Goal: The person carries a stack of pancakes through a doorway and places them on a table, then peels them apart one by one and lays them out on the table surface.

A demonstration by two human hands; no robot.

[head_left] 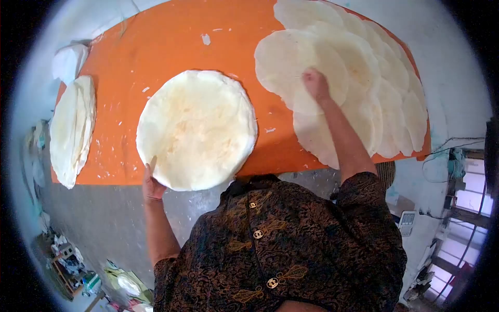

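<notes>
Thick round cream-white layered stack (pixel 197 127), on orange-topped desk (pixel 171 44), bare left hand (pixel 153 183) touching its near-left rim, grip unclear; bare right hand (pixel 316 84) curled closed over overlapping thin round cream sheets (pixel 356 78), any pinch unclear

The left arm rises from the lower left of the frame, its bare forearm (pixel 157 226) nearly upright. Its wrist runs almost straight into the left hand (pixel 154 185), where one digit points upward; the other fingers are largely hidden. The right arm reaches farther, its forearm (pixel 344 132) slanting up and leftward from right of centre. The right hand (pixel 316 85), slightly blurred, sits above and right of centre, back uppermost, fingers folded inward like a loose fist.
</notes>
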